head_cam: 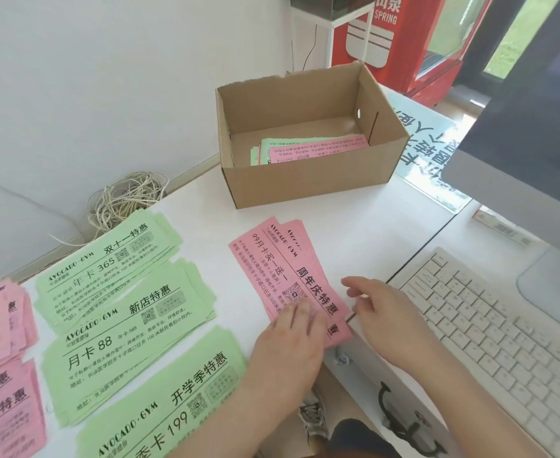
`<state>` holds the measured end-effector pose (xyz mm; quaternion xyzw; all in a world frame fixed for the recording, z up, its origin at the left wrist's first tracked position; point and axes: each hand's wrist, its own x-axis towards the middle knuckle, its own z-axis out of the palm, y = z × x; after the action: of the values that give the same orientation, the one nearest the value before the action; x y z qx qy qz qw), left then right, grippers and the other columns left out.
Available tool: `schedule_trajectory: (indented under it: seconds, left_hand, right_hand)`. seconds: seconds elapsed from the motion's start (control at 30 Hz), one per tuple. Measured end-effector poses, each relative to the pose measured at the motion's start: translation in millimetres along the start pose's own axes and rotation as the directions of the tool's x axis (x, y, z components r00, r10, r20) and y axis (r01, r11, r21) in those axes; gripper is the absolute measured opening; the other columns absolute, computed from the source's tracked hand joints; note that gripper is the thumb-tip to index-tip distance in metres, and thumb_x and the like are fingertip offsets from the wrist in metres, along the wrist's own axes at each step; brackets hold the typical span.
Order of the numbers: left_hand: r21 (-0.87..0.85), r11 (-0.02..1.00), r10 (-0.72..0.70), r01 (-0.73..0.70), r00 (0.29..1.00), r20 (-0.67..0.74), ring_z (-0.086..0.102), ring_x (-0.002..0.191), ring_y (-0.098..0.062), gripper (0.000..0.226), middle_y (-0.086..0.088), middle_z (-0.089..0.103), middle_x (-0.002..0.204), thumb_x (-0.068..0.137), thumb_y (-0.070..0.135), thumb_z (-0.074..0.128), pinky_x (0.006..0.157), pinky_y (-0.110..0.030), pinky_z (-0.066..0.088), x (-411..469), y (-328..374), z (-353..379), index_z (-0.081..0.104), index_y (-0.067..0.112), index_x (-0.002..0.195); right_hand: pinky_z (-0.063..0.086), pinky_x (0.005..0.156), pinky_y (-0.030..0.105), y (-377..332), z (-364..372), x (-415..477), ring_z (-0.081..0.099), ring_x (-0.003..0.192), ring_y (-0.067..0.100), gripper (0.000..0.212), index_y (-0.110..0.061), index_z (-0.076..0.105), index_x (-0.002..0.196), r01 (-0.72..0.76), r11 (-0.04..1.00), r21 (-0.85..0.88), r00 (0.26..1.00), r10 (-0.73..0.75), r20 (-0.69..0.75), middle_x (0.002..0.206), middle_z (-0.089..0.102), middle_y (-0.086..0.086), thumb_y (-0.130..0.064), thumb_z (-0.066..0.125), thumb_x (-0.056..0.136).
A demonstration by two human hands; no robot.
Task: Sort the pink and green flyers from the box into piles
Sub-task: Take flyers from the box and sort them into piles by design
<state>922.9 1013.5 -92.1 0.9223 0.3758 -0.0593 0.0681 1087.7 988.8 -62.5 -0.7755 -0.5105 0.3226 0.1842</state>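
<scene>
Left hand (290, 338) flat on pink pile (272, 259); right hand (382, 314) relaxed; box (305, 181) holds mixed flyers (318, 148).

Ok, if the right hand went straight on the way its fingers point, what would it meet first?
Probably the small stack of pink paper flyers: the right hand points left at its right edge, though height is unclear.

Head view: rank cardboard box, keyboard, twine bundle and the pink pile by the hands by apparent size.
1. cardboard box and keyboard: look alike; the keyboard is nearer and cropped, so unranked.
2. pink pile
3. twine bundle
</scene>
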Motion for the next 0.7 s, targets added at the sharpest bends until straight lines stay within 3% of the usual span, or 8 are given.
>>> schedule_trajectory:
  seconds: [0.07, 0.13, 0.2, 0.3, 0.43, 0.57, 0.63, 0.7]
  left_hand:
    - [-0.063, 0.998, 0.019, -0.022, 0.999, -0.050, 0.069, 0.092, -0.021, 0.050, -0.006, 0.069, 0.105, 0.058, 0.031, 0.088, 0.056, -0.028, 0.058, 0, -7, 2, 0.065, 0.016, 0.100]
    - [-0.121, 0.992, 0.017, -0.024, 0.998, -0.058, 0.068, 0.092, -0.020, 0.025, 0.000, 0.068, 0.106, 0.080, 0.025, 0.073, 0.064, -0.034, 0.057, -1, -16, -2, 0.064, 0.021, 0.103]
    - [-0.360, 0.928, -0.134, 0.101, 0.989, -0.067, 0.065, 0.086, -0.019, 0.014, 0.005, 0.069, 0.097, 0.094, 0.023, 0.056, 0.074, -0.032, 0.050, 2, -24, -8, 0.065, 0.023, 0.104]
    - [-0.765, 0.545, -0.493, 0.342, 0.869, 0.037, 0.060, 0.067, -0.009, 0.011, 0.011, 0.069, 0.071, 0.083, 0.021, 0.071, 0.062, -0.021, 0.045, 6, -33, -17, 0.069, 0.023, 0.073]
    - [-0.881, 0.300, -0.539, 0.365, 0.827, 0.159, 0.067, 0.071, -0.013, 0.034, 0.005, 0.072, 0.076, 0.066, 0.010, 0.084, 0.067, -0.031, 0.051, 5, -41, -12, 0.052, 0.017, 0.057]
    - [-0.928, 0.203, -0.443, 0.313, 0.875, 0.198, 0.059, 0.059, -0.015, 0.043, 0.008, 0.065, 0.064, 0.067, 0.018, 0.085, 0.060, -0.027, 0.044, 3, -43, -15, 0.044, 0.013, 0.056]
    - [-0.929, 0.238, -0.439, 0.283, 0.885, 0.157, 0.036, 0.049, -0.010, 0.046, 0.013, 0.042, 0.049, 0.077, 0.026, 0.078, 0.050, -0.022, 0.028, 2, -44, -16, 0.037, 0.016, 0.057]
    - [-0.903, 0.333, -0.471, 0.273, 0.877, 0.092, 0.033, 0.050, -0.008, 0.043, 0.013, 0.036, 0.051, 0.084, 0.026, 0.071, 0.049, -0.022, 0.025, 0, -45, -11, 0.036, 0.019, 0.060]
  right_hand:
    - [0.038, 0.082, 0.021, 8, -2, -12, 0.054, 0.104, 0.008, 0.042, -0.030, 0.050, 0.134, -0.045, 0.998, 0.039, 0.999, 0.045, 0.013, 0.116, 0.060, -0.010, -0.013, 0.039, 0.098]
    - [0.038, 0.080, 0.022, 11, 2, -22, 0.056, 0.099, 0.006, 0.041, -0.031, 0.050, 0.134, -0.062, 0.995, 0.072, 0.998, 0.060, 0.026, 0.107, 0.061, -0.013, -0.015, 0.041, 0.097]
    - [0.044, 0.082, 0.025, 10, 10, -28, 0.059, 0.093, 0.006, 0.039, -0.030, 0.052, 0.131, -0.070, 0.990, 0.123, 0.998, 0.069, 0.010, 0.098, 0.063, -0.013, -0.017, 0.044, 0.096]
    - [0.051, 0.086, 0.033, 8, 21, -28, 0.064, 0.086, 0.006, 0.033, -0.029, 0.057, 0.127, -0.110, 0.958, 0.263, 0.993, 0.116, -0.006, 0.091, 0.067, -0.011, -0.026, 0.050, 0.095]
    - [0.054, 0.087, 0.038, 4, 27, -21, 0.067, 0.087, 0.006, 0.035, -0.027, 0.059, 0.124, -0.130, 0.917, 0.376, 0.990, 0.140, 0.001, 0.094, 0.071, -0.010, -0.041, 0.052, 0.093]
    - [0.059, 0.070, 0.028, -6, 26, -12, 0.071, 0.071, 0.012, 0.026, -0.016, 0.065, 0.111, -0.213, 0.791, 0.574, 0.975, 0.210, 0.073, 0.083, 0.074, -0.001, -0.034, 0.056, 0.095]
    - [0.057, 0.061, 0.022, -7, 25, -9, 0.071, 0.070, 0.012, 0.028, -0.014, 0.064, 0.114, -0.245, 0.758, 0.605, 0.968, 0.227, 0.107, 0.079, 0.075, 0.000, -0.030, 0.061, 0.092]
    - [0.054, 0.059, 0.021, -6, 24, -8, 0.072, 0.069, 0.010, 0.032, -0.013, 0.062, 0.119, -0.272, 0.737, 0.618, 0.961, 0.234, 0.144, 0.077, 0.075, 0.001, -0.024, 0.066, 0.089]
